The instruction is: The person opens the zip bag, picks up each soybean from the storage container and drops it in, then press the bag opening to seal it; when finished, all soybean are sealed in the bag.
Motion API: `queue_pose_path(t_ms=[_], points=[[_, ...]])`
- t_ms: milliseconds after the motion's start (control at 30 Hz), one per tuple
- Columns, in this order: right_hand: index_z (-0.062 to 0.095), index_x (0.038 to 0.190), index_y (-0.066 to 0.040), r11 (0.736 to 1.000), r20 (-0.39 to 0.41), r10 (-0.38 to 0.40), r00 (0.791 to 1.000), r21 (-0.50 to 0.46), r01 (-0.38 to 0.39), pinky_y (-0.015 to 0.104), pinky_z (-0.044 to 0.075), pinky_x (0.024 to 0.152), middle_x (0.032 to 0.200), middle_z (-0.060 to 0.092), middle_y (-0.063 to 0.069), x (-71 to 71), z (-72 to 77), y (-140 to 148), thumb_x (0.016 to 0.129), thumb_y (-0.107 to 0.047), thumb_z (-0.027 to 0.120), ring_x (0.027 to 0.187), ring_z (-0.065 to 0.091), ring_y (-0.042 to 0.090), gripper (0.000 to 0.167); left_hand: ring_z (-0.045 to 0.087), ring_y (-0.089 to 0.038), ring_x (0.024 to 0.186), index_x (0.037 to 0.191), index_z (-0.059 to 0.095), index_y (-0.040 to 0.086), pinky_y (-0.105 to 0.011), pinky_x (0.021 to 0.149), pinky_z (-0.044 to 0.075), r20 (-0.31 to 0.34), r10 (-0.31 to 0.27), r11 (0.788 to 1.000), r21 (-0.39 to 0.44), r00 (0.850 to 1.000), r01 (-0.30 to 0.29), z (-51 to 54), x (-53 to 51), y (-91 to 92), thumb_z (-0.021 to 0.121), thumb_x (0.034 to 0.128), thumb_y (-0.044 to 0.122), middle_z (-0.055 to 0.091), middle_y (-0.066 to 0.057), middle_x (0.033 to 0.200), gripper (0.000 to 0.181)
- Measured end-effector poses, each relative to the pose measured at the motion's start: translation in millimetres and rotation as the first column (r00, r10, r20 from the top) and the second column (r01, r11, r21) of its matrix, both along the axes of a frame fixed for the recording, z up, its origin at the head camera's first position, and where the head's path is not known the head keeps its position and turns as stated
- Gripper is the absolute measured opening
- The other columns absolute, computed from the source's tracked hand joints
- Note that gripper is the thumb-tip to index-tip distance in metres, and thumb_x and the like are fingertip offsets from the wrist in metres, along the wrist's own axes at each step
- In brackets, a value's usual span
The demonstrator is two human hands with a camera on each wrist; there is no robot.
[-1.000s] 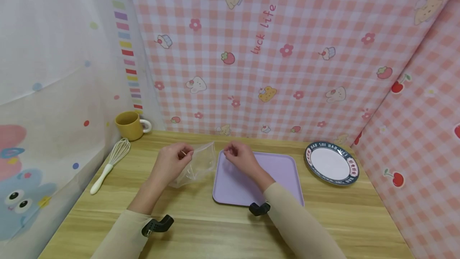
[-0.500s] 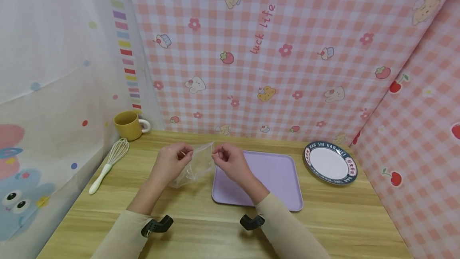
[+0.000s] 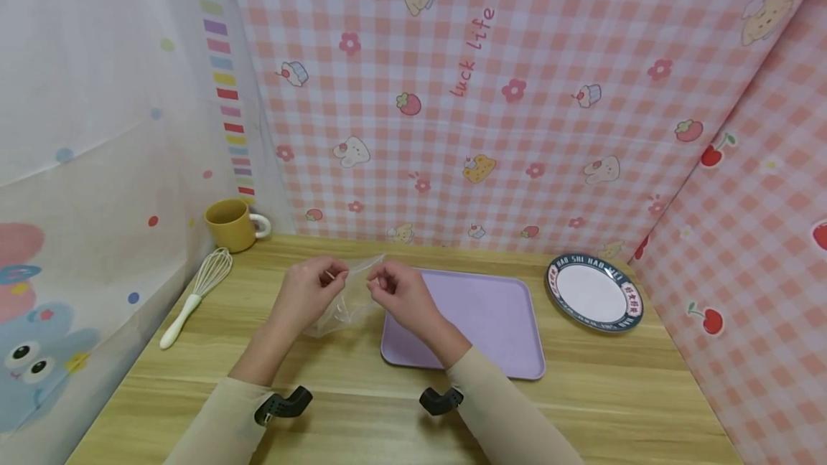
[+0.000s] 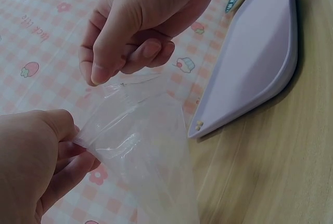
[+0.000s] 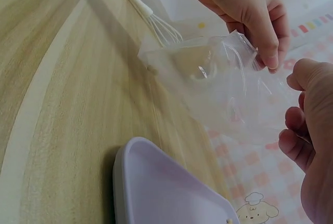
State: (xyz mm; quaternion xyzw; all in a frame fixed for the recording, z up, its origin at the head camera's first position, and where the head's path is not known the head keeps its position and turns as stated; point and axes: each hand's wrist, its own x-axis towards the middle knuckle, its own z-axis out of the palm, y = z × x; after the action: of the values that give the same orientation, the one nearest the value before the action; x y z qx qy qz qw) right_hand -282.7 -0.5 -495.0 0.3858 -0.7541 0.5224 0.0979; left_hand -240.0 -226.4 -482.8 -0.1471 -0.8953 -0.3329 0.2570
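Note:
A clear plastic bag (image 3: 352, 293) (image 4: 145, 151) (image 5: 208, 73) hangs tilted above the wooden table, left of the purple tray (image 3: 491, 321). My left hand (image 3: 310, 291) (image 4: 39, 161) (image 5: 247, 13) pinches its upper edge between thumb and fingers. At the edge's other side, the thumb and index finger of my right hand (image 3: 407, 300) (image 4: 140, 26) (image 5: 315, 125) pinch the bag, a short gap from my left fingertips. The right hand's remaining fingers are curled. Small pale-yellow bits (image 4: 199, 125) lie at a corner of the tray.
At the back left stands a yellow mug (image 3: 231, 227) with a white handle, and a white whisk (image 3: 197, 296) lies in front of it. A dark-rimmed plate (image 3: 596, 294) sits at the right. Patterned cloths (image 3: 452, 128) enclose the table's back and sides.
My right hand has moved left from over the tray to the bag's upper edge, closer to my left hand. The left hand has kept its grip and place.

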Motion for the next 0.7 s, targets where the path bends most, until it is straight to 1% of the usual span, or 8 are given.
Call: queue_pose_path(t_ms=[100, 333, 533, 700], points=[[0.075, 0.103, -0.003, 1.000, -0.011, -0.003, 1.000, 0.018, 0.003, 0.021, 0.043, 0.060, 0.077, 0.055, 0.000, -1.4, -0.7, -1.1, 0.097, 0.006, 0.077, 0.067, 0.049, 0.005, 0.010, 0.075, -0.020, 0.075, 0.101, 0.081, 0.007, -0.042, 0.068, 0.064, -0.001, 0.000, 1.000, 0.003, 1.000, 0.000, -0.1, -0.2, 0.2, 0.081, 0.0956, 0.002, 0.080, -0.007, 0.092, 0.008], [0.075, 0.110, 0.002, 0.999, -0.016, -0.013, 1.000, 0.048, 0.013, 0.021, 0.044, 0.061, 0.081, 0.058, 0.002, -1.1, 1.3, -1.9, 0.098, 0.003, 0.079, 0.068, 0.050, 0.005, 0.013, 0.075, -0.019, 0.075, 0.100, 0.081, 0.007, -0.042, 0.068, 0.064, -0.003, -0.003, 1.000, 0.003, 1.000, 0.003, 0.0, -0.3, 0.3, 0.082, 0.0953, 0.002, 0.080, -0.007, 0.092, 0.007], [0.076, 0.107, -0.003, 0.997, 0.004, -0.042, 0.999, 0.063, 0.042, 0.022, 0.044, 0.061, 0.081, 0.059, 0.000, -1.3, 2.6, 3.2, 0.098, 0.003, 0.079, 0.069, 0.051, 0.007, 0.010, 0.076, -0.019, 0.076, 0.101, 0.081, 0.008, -0.042, 0.069, 0.064, 0.005, 0.000, 1.000, 0.002, 1.000, 0.000, -0.5, -0.5, -0.1, 0.081, 0.0960, 0.002, 0.080, -0.006, 0.093, 0.008], [0.076, 0.104, -0.006, 0.996, 0.038, -0.066, 0.997, 0.061, 0.064, 0.023, 0.045, 0.063, 0.081, 0.060, 0.000, -5.3, 4.0, 10.1, 0.100, 0.002, 0.078, 0.070, 0.052, 0.009, 0.010, 0.075, -0.019, 0.076, 0.100, 0.081, 0.009, -0.042, 0.069, 0.064, 0.009, 0.004, 1.000, -0.001, 1.000, -0.004, -0.7, -0.6, 0.0, 0.081, 0.0963, 0.003, 0.080, -0.006, 0.093, 0.007]])
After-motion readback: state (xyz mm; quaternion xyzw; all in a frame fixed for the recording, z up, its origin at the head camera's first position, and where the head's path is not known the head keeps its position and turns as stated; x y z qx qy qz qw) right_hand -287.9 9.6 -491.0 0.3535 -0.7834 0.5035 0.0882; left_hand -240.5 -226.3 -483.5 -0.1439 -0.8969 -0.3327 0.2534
